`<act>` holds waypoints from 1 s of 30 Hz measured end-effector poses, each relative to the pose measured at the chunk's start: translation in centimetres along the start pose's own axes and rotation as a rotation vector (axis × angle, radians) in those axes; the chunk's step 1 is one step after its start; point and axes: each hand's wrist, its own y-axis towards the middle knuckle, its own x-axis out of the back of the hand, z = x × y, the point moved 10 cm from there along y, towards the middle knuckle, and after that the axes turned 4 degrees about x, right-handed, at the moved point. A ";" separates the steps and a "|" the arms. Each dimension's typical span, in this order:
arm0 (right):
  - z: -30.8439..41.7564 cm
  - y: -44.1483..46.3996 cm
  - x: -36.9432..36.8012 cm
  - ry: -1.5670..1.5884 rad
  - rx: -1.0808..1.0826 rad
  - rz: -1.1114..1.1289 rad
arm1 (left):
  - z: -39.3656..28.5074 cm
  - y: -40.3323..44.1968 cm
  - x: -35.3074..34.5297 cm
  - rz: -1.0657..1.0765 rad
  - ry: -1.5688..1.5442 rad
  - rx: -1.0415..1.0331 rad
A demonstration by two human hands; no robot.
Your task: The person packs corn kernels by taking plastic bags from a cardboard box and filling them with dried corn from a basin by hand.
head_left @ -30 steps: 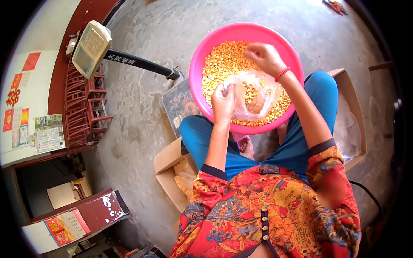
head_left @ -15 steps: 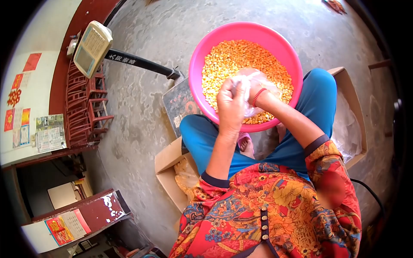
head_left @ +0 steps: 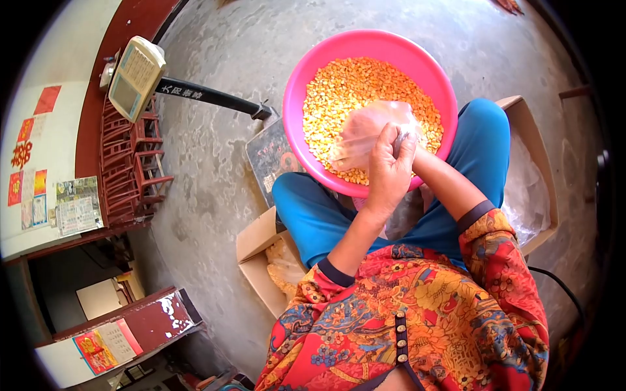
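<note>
A clear plastic bag (head_left: 358,133) lies over the corn kernels (head_left: 332,85) in a pink basin (head_left: 293,120). My left hand (head_left: 390,166) is closed, its thumb and fingers pinching the gathered edge of the bag near my right wrist. My right forearm crosses behind the left hand, and my right hand (head_left: 373,127) appears to be inside the bag, a pinkish shape through the plastic. Its fingers are blurred by the film, so their pose is unclear. Around both hands, loose yellow kernels fill much of the basin.
A platform scale (head_left: 264,153) stands beside the basin, its display (head_left: 137,78) on a black post. One cardboard box (head_left: 257,241) with corn-filled bags sits at my left knee; another box (head_left: 538,163) holding clear plastic is at my right. Red stools (head_left: 134,156) are stacked by the wall.
My left hand has moved right and down, toward my right wrist. The plastic, bunched between the hands before, is now spread out over my right hand. The red bracelet is hidden now.
</note>
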 end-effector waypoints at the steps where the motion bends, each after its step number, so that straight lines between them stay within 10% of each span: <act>1: 0.2 -0.3 -1.2 -0.063 -0.026 -0.002 | -0.1 0.1 -0.2 0.013 0.038 -0.017; 7: 4.0 -3.4 -7.6 -0.137 0.057 0.082 | 0.2 1.0 -2.5 0.053 0.205 -0.081; 10: 5.3 -3.7 -9.1 -0.768 0.142 0.049 | 0.9 1.0 -2.9 0.022 0.305 -0.132; 13: 4.7 -5.0 -10.5 -0.101 0.091 -0.046 | 1.6 1.1 -2.6 0.033 0.279 -0.100; 18: 3.3 -2.0 -4.7 -0.079 0.182 -0.089 | 1.2 2.6 0.5 -0.027 0.151 -0.085; 21: 5.2 -2.1 -5.1 -0.912 0.117 -0.508 | -1.5 4.0 4.4 -0.123 0.089 -0.025; 22: 5.7 -0.6 -7.2 -1.709 -0.088 -0.315 | -2.4 4.4 5.5 -0.126 0.006 0.010; 30: 2.5 0.0 -8.3 -0.987 -0.087 -0.250 | -1.8 8.1 13.6 -0.270 0.157 -0.054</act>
